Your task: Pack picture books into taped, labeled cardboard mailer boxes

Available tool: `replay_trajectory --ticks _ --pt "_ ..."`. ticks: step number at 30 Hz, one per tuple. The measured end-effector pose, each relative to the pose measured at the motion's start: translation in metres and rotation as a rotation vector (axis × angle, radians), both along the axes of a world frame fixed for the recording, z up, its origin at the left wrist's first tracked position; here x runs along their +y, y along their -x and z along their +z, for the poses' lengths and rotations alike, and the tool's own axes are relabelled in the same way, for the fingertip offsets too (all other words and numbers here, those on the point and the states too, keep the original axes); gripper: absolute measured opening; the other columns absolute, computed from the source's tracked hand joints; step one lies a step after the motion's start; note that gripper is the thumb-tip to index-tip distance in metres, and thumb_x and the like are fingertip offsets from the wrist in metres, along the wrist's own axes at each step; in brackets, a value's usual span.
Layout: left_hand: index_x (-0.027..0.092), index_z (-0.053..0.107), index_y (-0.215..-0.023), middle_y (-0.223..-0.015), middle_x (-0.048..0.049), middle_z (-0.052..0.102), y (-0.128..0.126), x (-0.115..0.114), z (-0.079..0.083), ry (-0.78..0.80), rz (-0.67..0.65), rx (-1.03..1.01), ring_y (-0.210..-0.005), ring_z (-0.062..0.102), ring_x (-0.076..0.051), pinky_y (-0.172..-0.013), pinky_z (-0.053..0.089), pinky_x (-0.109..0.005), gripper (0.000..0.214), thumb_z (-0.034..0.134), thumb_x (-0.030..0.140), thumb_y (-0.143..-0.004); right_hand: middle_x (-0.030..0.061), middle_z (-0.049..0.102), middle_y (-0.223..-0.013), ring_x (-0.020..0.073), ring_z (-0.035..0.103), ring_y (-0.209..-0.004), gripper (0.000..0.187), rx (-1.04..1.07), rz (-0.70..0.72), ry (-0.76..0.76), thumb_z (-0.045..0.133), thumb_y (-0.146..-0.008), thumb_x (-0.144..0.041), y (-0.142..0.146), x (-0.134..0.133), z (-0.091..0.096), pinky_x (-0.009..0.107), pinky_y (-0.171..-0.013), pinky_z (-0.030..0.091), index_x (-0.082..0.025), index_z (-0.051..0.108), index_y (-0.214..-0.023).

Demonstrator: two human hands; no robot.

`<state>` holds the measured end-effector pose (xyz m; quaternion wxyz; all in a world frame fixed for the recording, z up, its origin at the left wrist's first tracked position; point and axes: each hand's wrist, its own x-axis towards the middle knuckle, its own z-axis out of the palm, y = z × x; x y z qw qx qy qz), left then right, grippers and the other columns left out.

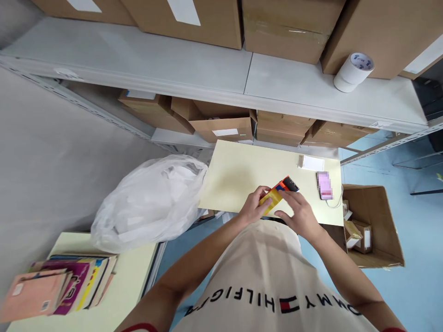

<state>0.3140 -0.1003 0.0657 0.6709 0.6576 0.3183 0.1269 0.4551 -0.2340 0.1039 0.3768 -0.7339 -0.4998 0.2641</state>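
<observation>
A small yellow, orange and black box [272, 200] is held slantwise above the pale yellow table [228, 177], close to my body. My left hand [255, 206] grips its lower left part, with thumb and fingers wrapped round it. Over the box's right side lies my right hand [300, 216]; its fingers are stretched out and touch or nearly touch the surface, while the thumb stands apart. On the table beyond are a stack of white cards or labels [312, 163] and a phone [324, 185] in pink with a white cable.
A full white plastic bag [148, 203] bulges at the left. Books [74, 281] lie on a lower left table. An open carton [379, 226] with small boxes stands right. Ahead, a grey shelf [194, 67] bears cartons and tape rolls [353, 72].
</observation>
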Motion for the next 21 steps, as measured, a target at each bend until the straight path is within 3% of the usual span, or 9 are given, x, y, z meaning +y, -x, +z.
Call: replay_trajectory --ticks 2,6,11,15,21 --pt "0.021 0.055 -0.110 -0.083 -0.0001 0.066 0.002 -0.003 0.003 -0.108 -0.023 0.014 -0.073 0.061 -0.016 -0.070 0.045 -0.028 0.033 0.061 0.039 -0.082 0.0132 0.066 -0.109 0.0332 0.061 -0.100 0.045 -0.007 0.105 0.068 0.064 -0.086 -0.049 0.003 0.012 0.006 0.052 -0.088 0.051 -0.029 0.062 -0.126" --pt "0.022 0.053 -0.116 -0.101 -0.0063 0.070 0.007 -0.008 0.004 -0.271 -0.107 0.021 -0.087 0.066 -0.022 -0.079 0.048 -0.034 0.035 0.060 0.036 -0.084 0.0092 0.067 -0.093 0.0260 0.063 -0.080 0.034 -0.009 0.137 0.196 0.067 -0.086 -0.039 0.003 0.023 0.010 0.042 -0.071 0.052 -0.027 0.065 -0.118" --pt "0.022 0.051 -0.120 -0.109 -0.0090 0.070 0.012 -0.011 0.002 -0.270 -0.217 -0.025 -0.096 0.067 -0.026 -0.083 0.049 -0.037 0.037 0.054 0.042 -0.089 0.0017 0.067 -0.075 0.0194 0.062 -0.068 0.022 0.140 0.198 0.251 0.068 -0.083 -0.025 -0.001 0.020 0.017 0.035 -0.067 0.049 -0.025 0.069 -0.105" --pt "0.021 0.049 -0.121 -0.112 -0.0103 0.068 0.014 -0.012 0.002 -0.251 -0.187 -0.021 -0.100 0.066 -0.026 -0.087 0.049 -0.038 0.040 0.053 0.045 -0.090 0.0024 0.068 -0.073 0.0191 0.061 -0.065 0.012 0.191 0.025 0.206 0.067 -0.083 -0.035 0.002 0.016 0.022 0.034 -0.063 0.049 -0.025 0.071 -0.088" --pt "0.022 0.048 -0.119 -0.119 -0.0119 0.065 0.019 -0.014 0.004 -0.250 -0.040 -0.016 -0.107 0.064 -0.027 -0.092 0.048 -0.039 0.042 0.059 0.045 -0.086 0.0039 0.064 -0.069 0.0181 0.055 -0.061 0.022 0.056 -0.322 0.107 0.060 -0.083 -0.041 0.004 0.005 0.024 0.033 -0.061 0.045 -0.024 0.065 -0.071"
